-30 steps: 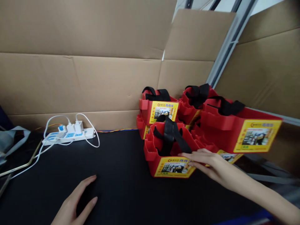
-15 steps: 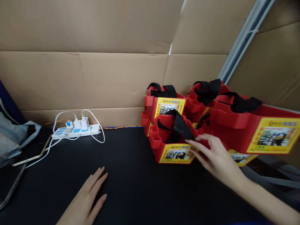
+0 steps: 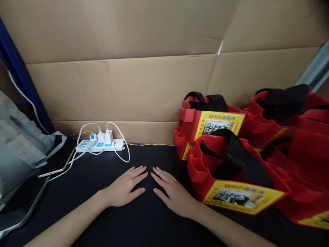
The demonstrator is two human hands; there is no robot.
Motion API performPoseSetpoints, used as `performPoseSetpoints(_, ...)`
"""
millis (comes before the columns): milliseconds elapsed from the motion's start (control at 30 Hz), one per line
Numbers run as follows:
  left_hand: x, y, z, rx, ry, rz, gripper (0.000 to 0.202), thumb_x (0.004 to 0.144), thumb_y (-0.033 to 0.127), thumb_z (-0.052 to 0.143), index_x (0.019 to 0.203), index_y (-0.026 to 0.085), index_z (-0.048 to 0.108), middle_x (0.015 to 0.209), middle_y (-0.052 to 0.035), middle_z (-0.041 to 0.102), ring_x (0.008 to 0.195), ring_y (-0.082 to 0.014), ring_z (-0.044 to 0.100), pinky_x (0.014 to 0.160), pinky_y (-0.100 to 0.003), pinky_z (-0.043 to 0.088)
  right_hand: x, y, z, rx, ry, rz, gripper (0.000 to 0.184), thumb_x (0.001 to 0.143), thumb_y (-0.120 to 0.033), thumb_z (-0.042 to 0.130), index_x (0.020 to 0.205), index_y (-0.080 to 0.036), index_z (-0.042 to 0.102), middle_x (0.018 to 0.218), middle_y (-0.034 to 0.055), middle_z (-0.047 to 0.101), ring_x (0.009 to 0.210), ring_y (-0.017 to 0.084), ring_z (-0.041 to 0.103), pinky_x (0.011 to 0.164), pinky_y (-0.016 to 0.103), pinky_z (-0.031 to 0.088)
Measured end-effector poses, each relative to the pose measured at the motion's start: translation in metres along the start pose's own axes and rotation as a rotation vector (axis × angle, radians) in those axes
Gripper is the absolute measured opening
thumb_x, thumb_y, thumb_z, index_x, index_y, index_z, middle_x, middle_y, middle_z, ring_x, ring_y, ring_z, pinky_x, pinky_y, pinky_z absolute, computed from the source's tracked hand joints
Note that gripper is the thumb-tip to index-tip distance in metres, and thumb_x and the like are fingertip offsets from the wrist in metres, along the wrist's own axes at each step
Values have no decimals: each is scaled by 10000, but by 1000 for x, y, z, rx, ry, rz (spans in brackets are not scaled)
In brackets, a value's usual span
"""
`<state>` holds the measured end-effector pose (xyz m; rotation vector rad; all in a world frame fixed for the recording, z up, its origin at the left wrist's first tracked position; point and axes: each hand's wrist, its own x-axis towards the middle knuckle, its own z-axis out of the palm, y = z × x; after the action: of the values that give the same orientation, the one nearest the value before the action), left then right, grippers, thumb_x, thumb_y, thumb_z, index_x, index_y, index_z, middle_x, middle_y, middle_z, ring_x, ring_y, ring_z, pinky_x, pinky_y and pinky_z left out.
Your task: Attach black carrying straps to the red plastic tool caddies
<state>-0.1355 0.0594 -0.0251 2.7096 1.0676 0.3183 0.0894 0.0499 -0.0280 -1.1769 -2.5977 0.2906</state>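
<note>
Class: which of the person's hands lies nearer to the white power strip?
Left. The left hand lies flat on the black table, just in front of and right of the power strip. The right hand lies flat farther right, beside a red bag.

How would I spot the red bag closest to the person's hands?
Start at the cardboard wall and drop to the cluster of red bags on its right. The nearest red bag sits foremost on the black tabletop, right beside the right hand. Its black strap drapes across its open top.
</note>
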Motion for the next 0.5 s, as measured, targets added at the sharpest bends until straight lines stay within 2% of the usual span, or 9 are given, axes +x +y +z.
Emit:
performPoseSetpoints(67, 1, -3, 1, -19, 15, -17, 508, 873, 421, 358, 1346, 240, 313, 1423, -67, 283, 1327, -197, 229, 1085, -465, 222, 1, 4, -1, -15, -14, -6, 471, 899, -363, 333, 1329, -177, 383, 1419, 91, 285, 1324, 206, 212, 1066, 434, 261)
performPoseSetpoints(233, 0, -2, 3, -68, 48, -44, 475, 860, 365, 409, 1317, 243, 366, 1404, -65, 328, 1314, -205, 265, 1080, -474, 231, -2, 4, -1, -16, 12, -21, 478, 890, -344, 359, 1342, -188, 359, 1406, 91, 310, 1309, 210, 255, 1043, 445, 307)
performPoseSetpoints(500, -2, -2, 1, -65, 30, -57, 422, 873, 337, 386, 1284, 245, 408, 1404, -52, 334, 1314, -187, 268, 1090, -454, 221, -2, 5, -2, -21, -1, -39, 449, 892, -319, 363, 1319, -184, 395, 1394, 71, 339, 1307, 198, 260, 1051, 435, 303)
